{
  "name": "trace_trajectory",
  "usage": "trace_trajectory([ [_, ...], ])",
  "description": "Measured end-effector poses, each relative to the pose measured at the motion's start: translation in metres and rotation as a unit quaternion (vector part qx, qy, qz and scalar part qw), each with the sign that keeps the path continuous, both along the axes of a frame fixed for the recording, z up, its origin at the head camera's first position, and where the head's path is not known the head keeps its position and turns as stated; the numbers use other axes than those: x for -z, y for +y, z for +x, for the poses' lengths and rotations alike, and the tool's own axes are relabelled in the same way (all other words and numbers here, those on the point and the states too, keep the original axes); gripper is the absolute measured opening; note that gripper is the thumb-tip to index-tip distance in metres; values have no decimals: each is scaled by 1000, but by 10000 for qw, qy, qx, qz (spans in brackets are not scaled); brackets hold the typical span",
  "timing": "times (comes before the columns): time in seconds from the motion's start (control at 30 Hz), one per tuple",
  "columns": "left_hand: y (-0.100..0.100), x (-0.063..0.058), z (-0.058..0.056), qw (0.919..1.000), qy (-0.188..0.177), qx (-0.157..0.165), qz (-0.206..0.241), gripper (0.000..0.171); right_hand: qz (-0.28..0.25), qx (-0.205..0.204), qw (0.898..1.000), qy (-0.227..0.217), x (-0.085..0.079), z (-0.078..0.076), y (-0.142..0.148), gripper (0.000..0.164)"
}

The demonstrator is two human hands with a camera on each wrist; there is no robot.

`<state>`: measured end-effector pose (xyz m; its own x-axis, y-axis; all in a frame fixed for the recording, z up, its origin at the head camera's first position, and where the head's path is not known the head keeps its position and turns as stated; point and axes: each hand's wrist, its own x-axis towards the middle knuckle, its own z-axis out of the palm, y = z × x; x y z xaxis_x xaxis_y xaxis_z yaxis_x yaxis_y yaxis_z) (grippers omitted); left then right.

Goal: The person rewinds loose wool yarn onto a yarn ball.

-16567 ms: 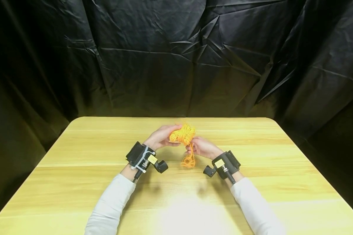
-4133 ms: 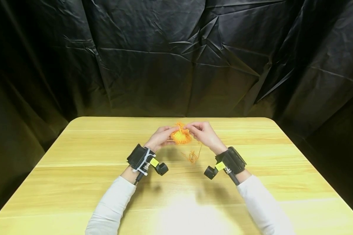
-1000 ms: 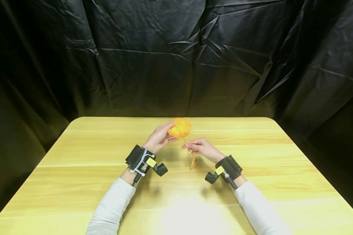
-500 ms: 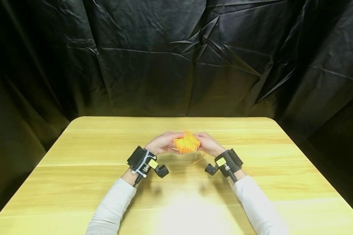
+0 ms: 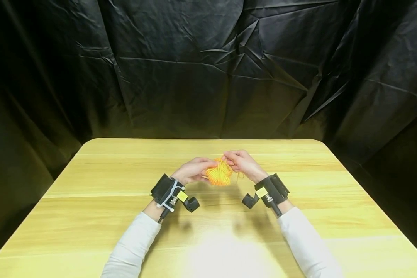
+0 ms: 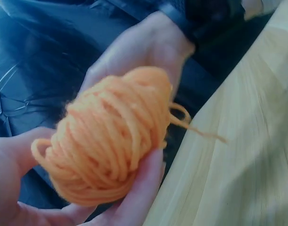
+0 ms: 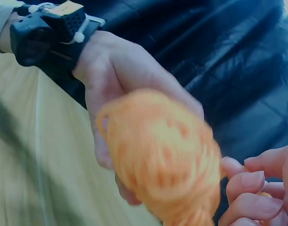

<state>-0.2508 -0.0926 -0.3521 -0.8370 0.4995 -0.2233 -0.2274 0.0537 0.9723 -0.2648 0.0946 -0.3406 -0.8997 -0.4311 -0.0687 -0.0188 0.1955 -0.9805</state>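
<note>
A ball of orange yarn (image 5: 219, 175) is held above the table by my left hand (image 5: 194, 170), its thumb and fingers curled round the left side. The left wrist view shows the wound strands of the yarn ball (image 6: 106, 136) resting across those fingers. At the ball's upper right, my right hand (image 5: 242, 163) pinches yarn between thumb and forefinger. Its other fingers (image 7: 257, 205) are curled, with a bit of orange strand showing among them. A loose yarn tail (image 6: 200, 133) sticks out beyond the ball on the right-hand side.
Both hands are over the far half of a light wooden table (image 5: 90, 200). Black sheeting (image 5: 180, 96) hangs behind its far edge. Each wrist carries a strapped camera, the left camera (image 5: 192, 204) and right camera (image 5: 248, 200) jutting inward.
Over the last second the ball came nearer and slightly right. My right hand went from a strand below the ball to the ball's side, then up to its upper right; the hanging tail shows less.
</note>
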Motion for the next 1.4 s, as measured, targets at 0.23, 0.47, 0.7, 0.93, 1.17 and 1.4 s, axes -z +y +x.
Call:
trace_trajectory([
  [0.23, 0, 1, -1, 9950, -23, -1003, -15, 27, 450, 91, 9968, 652, -17, 13, -5, 30],
  [0.47, -4, -3, -5, 9775, 5, -2019, 613, 18, 476, -182, 9945, 914, -25, 25, -5, 26],
  [0.7, -6, -8, -5, 9675, 25, -2144, 1339, 30, 443, -915, 9907, 902, -17, 29, -2, 25],
  [0.93, -9, -13, -4, 9701, 34, -1714, 1716, 36, -277, -849, 9958, 198, 3, 20, 8, 26],
  [1.17, -11, -17, -2, 9738, -132, -1197, 1930, 41, -838, -891, 9918, -383, 19, 14, 16, 37],
  [1.4, -10, -18, -1, 9704, -418, -862, 2216, 41, -1658, -1069, 9705, -1389, 30, 9, 17, 20],
])
